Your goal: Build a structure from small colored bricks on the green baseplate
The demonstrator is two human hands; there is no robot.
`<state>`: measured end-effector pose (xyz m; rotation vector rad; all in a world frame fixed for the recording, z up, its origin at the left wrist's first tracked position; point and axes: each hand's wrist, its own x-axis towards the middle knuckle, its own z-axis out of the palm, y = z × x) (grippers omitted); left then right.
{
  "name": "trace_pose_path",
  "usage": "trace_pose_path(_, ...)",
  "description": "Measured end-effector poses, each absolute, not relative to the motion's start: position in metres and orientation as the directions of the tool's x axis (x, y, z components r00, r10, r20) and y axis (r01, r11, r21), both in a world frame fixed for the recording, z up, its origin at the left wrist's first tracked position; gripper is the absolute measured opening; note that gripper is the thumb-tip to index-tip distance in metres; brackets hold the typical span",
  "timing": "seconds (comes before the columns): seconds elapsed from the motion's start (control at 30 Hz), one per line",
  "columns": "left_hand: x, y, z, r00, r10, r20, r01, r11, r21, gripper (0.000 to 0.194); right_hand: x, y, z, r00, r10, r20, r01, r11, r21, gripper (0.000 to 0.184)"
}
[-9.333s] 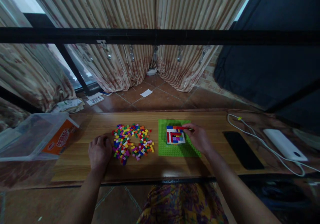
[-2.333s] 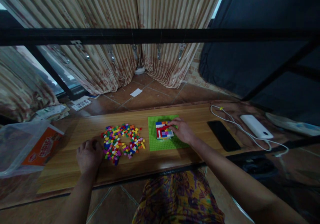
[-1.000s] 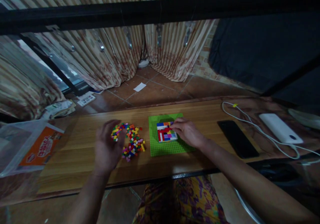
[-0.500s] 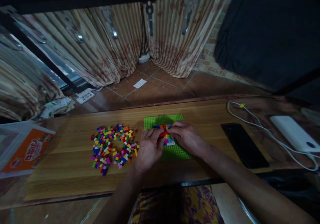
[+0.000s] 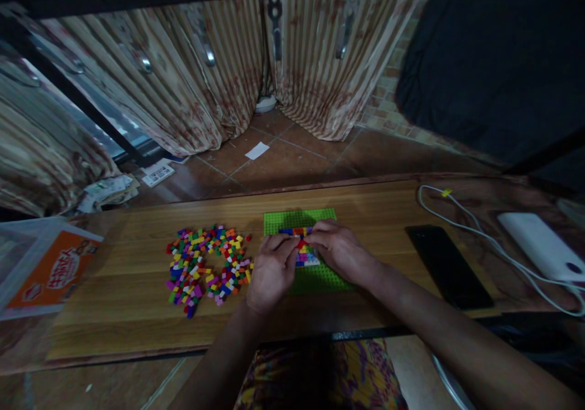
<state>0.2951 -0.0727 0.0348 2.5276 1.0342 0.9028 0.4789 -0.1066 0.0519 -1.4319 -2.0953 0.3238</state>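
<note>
The left hand (image 5: 272,270) and right hand (image 5: 340,248) were curled, fingertips nearly meeting over the brick assembly (image 5: 308,258) between them on the green baseplate (image 5: 299,218); any grip was hidden. Uneven fingertip pressure could have dislodged bricks; leftward left-hand drift could have scattered the nearby loose bricks (image 5: 197,290).
</note>
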Motion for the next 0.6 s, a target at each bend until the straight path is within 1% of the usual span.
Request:
trace_pose_path(0.17, 0.294, -0.07, 0.035, 0.587, 0.671, 0.453, 0.526, -0.741, 0.418, 0.018, 0.475, -0.108, 0.052, -0.218, 0.923, 0.317, 0.764, 0.363, -0.534, 0.025)
trace_pose_path(0.23, 0.294, -0.069, 0.036, 0.597, 0.674, 0.435, 0.533, -0.739, 0.413, 0.019, 0.475, -0.108, 0.051, -0.19, 0.936, 0.298, 0.75, 0.334, -0.571, 0.023)
trace_pose_path(0.3, 0.295, -0.068, 0.037, 0.608, 0.679, 0.412, 0.543, -0.734, 0.407, 0.018, 0.476, -0.107, 0.05, -0.139, 0.956, 0.257, 0.718, 0.276, -0.639, 0.022)
trace_pose_path(0.37, 0.296, -0.067, 0.04, 0.62, 0.688, 0.376, 0.556, -0.724, 0.408, 0.018, 0.478, -0.105, 0.047, -0.061, 0.981, 0.187, 0.655, 0.18, -0.733, 0.018)
trace_pose_path(0.47, 0.297, -0.066, 0.045, 0.626, 0.716, 0.308, 0.585, -0.693, 0.422, 0.017, 0.483, -0.102, 0.036, 0.064, 0.996, 0.057, 0.509, 0.017, -0.86, 0.011)
trace_pose_path(0.53, 0.298, -0.065, 0.048, 0.619, 0.742, 0.258, 0.611, -0.661, 0.436, 0.017, 0.485, -0.101, 0.027, 0.102, 0.995, -0.011, 0.397, -0.051, -0.916, 0.009)
trace_pose_path(0.6, 0.299, -0.064, 0.051, 0.609, 0.764, 0.215, 0.635, -0.631, 0.446, 0.018, 0.486, -0.099, 0.021, 0.104, 0.993, -0.059, 0.289, -0.087, -0.953, 0.012)
